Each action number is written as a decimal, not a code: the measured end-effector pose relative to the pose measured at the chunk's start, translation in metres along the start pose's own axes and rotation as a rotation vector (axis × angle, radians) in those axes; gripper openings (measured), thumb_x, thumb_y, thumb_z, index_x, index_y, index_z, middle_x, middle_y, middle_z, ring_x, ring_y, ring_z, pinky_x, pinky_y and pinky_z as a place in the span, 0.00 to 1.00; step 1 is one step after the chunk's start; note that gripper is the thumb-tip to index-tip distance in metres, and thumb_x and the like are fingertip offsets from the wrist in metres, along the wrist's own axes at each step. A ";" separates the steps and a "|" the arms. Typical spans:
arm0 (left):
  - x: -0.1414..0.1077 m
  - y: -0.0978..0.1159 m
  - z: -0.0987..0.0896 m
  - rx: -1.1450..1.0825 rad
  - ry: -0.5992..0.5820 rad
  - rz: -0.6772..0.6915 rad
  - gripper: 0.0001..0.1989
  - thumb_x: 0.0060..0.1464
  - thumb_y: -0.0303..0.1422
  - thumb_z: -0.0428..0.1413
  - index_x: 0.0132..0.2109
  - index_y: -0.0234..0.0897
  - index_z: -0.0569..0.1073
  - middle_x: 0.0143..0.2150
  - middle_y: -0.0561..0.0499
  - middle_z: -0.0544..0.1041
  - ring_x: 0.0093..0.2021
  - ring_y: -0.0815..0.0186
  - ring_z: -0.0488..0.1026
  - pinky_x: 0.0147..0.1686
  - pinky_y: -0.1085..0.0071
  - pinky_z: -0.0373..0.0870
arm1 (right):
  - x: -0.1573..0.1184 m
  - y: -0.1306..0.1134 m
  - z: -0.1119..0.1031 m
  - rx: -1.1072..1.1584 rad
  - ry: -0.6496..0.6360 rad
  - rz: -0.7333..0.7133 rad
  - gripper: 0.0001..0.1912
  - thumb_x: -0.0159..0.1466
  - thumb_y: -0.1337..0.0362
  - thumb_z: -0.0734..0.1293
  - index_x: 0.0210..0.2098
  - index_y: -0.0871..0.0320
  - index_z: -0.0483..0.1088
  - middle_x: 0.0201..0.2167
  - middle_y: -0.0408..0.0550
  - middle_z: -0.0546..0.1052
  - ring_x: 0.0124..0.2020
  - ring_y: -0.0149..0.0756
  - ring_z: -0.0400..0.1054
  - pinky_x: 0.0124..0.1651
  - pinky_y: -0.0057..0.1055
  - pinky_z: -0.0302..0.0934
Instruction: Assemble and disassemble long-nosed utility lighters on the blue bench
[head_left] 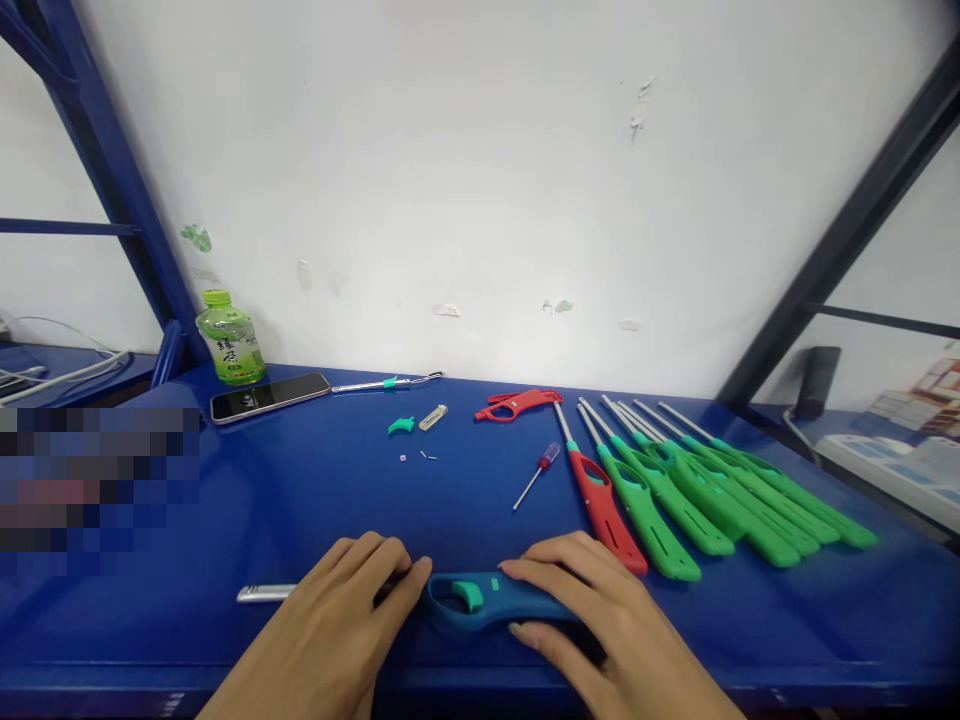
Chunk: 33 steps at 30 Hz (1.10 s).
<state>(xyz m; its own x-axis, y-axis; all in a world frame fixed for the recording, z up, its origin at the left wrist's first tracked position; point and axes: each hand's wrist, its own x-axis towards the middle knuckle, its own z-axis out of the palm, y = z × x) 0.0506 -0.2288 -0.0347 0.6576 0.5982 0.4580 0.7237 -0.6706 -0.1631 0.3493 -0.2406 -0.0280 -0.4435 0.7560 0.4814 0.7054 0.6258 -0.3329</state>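
Observation:
A blue gas lighter with a green trigger lies sideways near the table's front edge. Its silver barrel sticks out to the left, past my left hand. That hand is closed over the barrel where it meets the body, covering much of it. My right hand holds the handle between thumb and fingers, hiding its end. Beyond my hands lie a green trigger piece, a small clear-whitish part, tiny bits and a screwdriver with a red and clear handle.
Several green lighters and a red lighter lie in a row at the right. Red shell parts and a loose barrel assembly are near the wall. A phone and a green bottle stand back left.

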 end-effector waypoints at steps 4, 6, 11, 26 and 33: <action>0.007 0.004 -0.003 0.008 0.106 0.022 0.32 0.53 0.15 0.48 0.62 0.39 0.75 0.51 0.47 0.84 0.50 0.54 0.82 0.52 0.59 0.79 | 0.000 0.000 0.003 -0.056 0.067 -0.064 0.16 0.80 0.57 0.60 0.59 0.49 0.76 0.47 0.48 0.84 0.46 0.43 0.81 0.50 0.37 0.78; 0.011 0.007 -0.006 -0.014 0.156 0.018 0.26 0.59 0.19 0.49 0.60 0.40 0.76 0.50 0.48 0.84 0.50 0.55 0.82 0.52 0.62 0.79 | 0.001 0.000 0.003 -0.053 0.108 -0.079 0.18 0.81 0.56 0.57 0.55 0.50 0.77 0.44 0.47 0.84 0.42 0.41 0.81 0.47 0.35 0.77; 0.013 0.011 -0.005 -0.092 0.266 -0.018 0.19 0.67 0.24 0.50 0.58 0.44 0.77 0.51 0.52 0.84 0.52 0.59 0.81 0.56 0.67 0.77 | 0.003 -0.002 0.001 -0.030 0.143 -0.115 0.18 0.82 0.56 0.56 0.51 0.53 0.76 0.37 0.45 0.84 0.35 0.38 0.78 0.41 0.31 0.73; 0.030 0.013 -0.013 -0.383 0.353 -0.022 0.11 0.67 0.21 0.52 0.42 0.40 0.76 0.33 0.57 0.78 0.34 0.67 0.74 0.48 0.63 0.66 | -0.001 -0.008 -0.009 0.065 0.136 -0.116 0.12 0.78 0.55 0.66 0.56 0.50 0.76 0.43 0.42 0.85 0.41 0.36 0.79 0.47 0.30 0.72; 0.028 0.013 -0.015 -0.374 0.334 -0.004 0.12 0.68 0.20 0.52 0.44 0.39 0.77 0.35 0.56 0.78 0.39 0.65 0.75 0.56 0.60 0.63 | -0.005 -0.005 -0.006 0.145 0.092 -0.159 0.13 0.76 0.63 0.69 0.59 0.51 0.74 0.44 0.41 0.86 0.39 0.35 0.78 0.46 0.32 0.70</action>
<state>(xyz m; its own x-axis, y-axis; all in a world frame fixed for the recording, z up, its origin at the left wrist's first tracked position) 0.0750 -0.2270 -0.0104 0.5078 0.4693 0.7224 0.5616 -0.8162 0.1355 0.3511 -0.2481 -0.0239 -0.4853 0.6293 0.6070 0.5413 0.7614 -0.3567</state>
